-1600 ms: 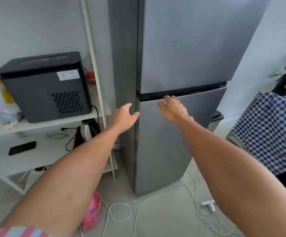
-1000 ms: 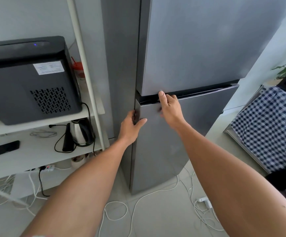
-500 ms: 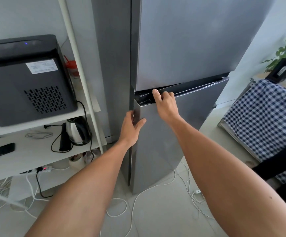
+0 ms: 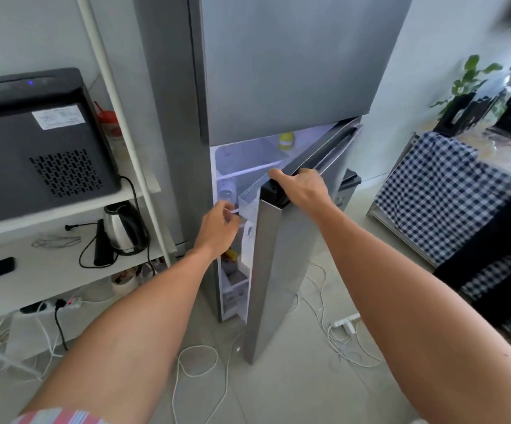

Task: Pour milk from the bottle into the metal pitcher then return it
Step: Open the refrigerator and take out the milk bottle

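- In front of me stands the tall grey fridge (image 4: 284, 71), brushed metal, flat and smooth, its lower door (image 4: 271, 270) swung partly open.
- My right hand (image 4: 301, 186) is clamped over the door's black top edge.
- My left hand (image 4: 219, 226) reaches into the lit compartment, fingers curled; whether they grip anything I cannot tell.
- Just above it a pale rounded bottle (image 4: 227, 189) lies on a shelf, possibly the milk; probably cold, slick and heavy, so I'd grasp its body firmly.
- No metal pitcher in sight.
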A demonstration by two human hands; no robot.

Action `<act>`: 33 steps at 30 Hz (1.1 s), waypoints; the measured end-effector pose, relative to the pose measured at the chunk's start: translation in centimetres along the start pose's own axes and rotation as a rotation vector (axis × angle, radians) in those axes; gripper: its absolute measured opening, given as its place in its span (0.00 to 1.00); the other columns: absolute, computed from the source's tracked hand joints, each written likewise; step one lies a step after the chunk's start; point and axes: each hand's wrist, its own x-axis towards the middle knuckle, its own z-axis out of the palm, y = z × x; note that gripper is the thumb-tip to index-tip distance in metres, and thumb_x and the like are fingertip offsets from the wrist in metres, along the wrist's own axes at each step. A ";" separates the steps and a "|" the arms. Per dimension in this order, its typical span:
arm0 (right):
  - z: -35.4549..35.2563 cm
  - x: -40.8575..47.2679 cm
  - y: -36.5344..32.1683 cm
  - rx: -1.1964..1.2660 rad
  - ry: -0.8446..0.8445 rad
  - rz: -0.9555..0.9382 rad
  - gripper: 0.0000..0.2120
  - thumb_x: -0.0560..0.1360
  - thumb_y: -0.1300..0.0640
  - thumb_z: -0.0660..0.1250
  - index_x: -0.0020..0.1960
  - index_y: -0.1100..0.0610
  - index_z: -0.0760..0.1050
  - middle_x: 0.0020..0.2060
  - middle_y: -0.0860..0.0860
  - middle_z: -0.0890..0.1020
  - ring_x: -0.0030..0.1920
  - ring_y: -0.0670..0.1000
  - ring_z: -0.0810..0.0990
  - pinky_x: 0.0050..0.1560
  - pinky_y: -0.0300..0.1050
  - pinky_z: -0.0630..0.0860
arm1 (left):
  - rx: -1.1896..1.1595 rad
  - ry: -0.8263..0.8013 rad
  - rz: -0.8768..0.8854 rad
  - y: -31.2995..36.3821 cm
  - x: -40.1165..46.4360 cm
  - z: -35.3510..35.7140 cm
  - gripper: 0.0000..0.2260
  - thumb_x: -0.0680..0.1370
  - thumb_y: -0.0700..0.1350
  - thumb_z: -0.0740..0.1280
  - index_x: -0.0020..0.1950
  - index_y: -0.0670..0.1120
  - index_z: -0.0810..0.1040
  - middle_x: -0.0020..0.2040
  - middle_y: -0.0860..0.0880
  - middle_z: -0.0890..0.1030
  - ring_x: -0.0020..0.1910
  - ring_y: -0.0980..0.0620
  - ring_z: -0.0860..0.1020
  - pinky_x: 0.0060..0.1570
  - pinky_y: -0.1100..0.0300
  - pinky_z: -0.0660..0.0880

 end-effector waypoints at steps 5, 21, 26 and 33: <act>-5.1 -2.6 3.9 0.029 0.024 0.002 0.35 0.61 0.30 0.65 0.57 0.54 0.79 0.59 0.53 0.77 0.58 0.57 0.77 0.56 0.51 0.77 | 0.171 -0.134 0.121 2.2 -1.5 3.6 0.19 0.83 0.47 0.62 0.74 0.48 0.75 0.70 0.50 0.75 0.65 0.52 0.76 0.65 0.56 0.71; -19.0 -7.0 18.3 -0.198 0.240 0.063 0.13 0.81 0.47 0.56 0.50 0.54 0.73 0.44 0.53 0.79 0.44 0.57 0.79 0.44 0.51 0.74 | 0.651 -0.570 0.601 11.3 -4.1 18.2 0.14 0.86 0.50 0.60 0.63 0.46 0.82 0.70 0.47 0.79 0.78 0.45 0.68 0.70 0.44 0.71; -21.9 -6.6 22.0 -0.391 0.382 0.106 0.16 0.85 0.48 0.52 0.60 0.57 0.72 0.57 0.58 0.77 0.57 0.62 0.76 0.55 0.59 0.73 | 0.665 -0.674 0.728 14.6 -3.8 22.3 0.15 0.87 0.52 0.59 0.68 0.52 0.80 0.68 0.51 0.80 0.76 0.46 0.70 0.69 0.43 0.71; -24.7 -4.1 25.5 -0.427 0.439 0.175 0.16 0.86 0.55 0.51 0.69 0.61 0.68 0.66 0.63 0.72 0.64 0.67 0.71 0.61 0.61 0.70 | 0.682 -0.786 0.778 16.8 -3.3 27.1 0.20 0.86 0.51 0.58 0.79 0.55 0.69 0.77 0.50 0.71 0.77 0.45 0.68 0.73 0.46 0.68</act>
